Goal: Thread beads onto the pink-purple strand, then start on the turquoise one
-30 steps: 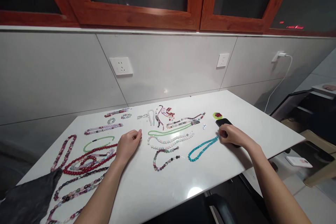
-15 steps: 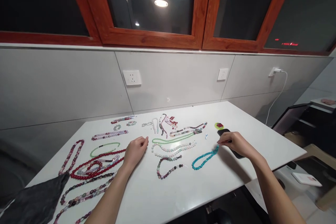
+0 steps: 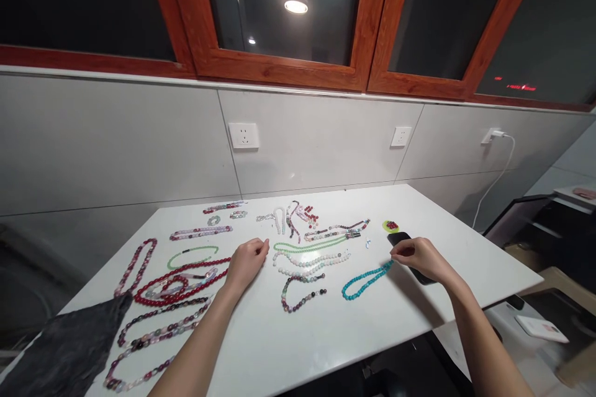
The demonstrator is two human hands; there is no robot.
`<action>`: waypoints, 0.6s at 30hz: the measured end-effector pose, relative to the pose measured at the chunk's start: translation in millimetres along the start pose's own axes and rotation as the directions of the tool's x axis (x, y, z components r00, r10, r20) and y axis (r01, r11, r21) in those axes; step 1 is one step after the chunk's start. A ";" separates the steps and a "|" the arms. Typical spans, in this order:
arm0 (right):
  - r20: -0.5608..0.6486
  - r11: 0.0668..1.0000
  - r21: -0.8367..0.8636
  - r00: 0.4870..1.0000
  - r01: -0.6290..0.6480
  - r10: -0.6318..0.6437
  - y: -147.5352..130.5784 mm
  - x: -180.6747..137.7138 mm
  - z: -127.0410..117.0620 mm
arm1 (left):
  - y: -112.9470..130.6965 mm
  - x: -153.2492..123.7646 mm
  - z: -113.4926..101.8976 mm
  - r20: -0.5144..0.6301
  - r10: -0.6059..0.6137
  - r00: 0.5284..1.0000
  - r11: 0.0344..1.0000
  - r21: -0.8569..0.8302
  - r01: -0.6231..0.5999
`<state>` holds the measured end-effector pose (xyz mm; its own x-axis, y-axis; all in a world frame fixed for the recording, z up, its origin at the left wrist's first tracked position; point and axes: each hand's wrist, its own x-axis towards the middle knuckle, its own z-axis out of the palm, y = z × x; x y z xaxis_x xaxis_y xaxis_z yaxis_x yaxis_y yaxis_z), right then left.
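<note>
My right hand [image 3: 423,257] pinches one end of a turquoise bead strand [image 3: 357,288], with thumb and fingertips pressed together. The rest of the strand lies on the table as a narrow loop to the left of that hand. My left hand [image 3: 249,262] rests on the table with its fingers curled in, and I see nothing in them. Just left of it lies a long red bead necklace [image 3: 144,298], partly hidden by the wrist. To its right are a pale white bead strand [image 3: 305,265], a light green strand [image 3: 298,248] and a dark multicoloured strand [image 3: 294,309].
The white table [image 3: 279,360] stands against a grey wall. A black phone [image 3: 399,237] lies partly under my right hand, near a small green dish [image 3: 389,227] of red beads. A dark cloth [image 3: 69,344] covers the left corner. Several other bead strands lie at left and back.
The view has shifted slightly, so the table items appear a little further right. My right hand keeps its pinch on the turquoise strand; my left hand stays curled.
</note>
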<state>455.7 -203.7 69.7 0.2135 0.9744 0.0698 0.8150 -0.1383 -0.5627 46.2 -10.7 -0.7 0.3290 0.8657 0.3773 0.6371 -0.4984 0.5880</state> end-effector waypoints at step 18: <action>0.054 0.795 0.417 0.861 0.441 -0.506 -251.2 -26.7 -5.1 | 90.0 -18.5 -80.8 0.384 0.375 0.844 0.484 -0.857 0.174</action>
<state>248.0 -195.9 213.3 -0.2572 0.9185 0.3005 0.5172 0.3935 -0.7601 41.2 -75.3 103.1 0.7838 0.5619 0.2645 -0.2316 -0.1307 0.9640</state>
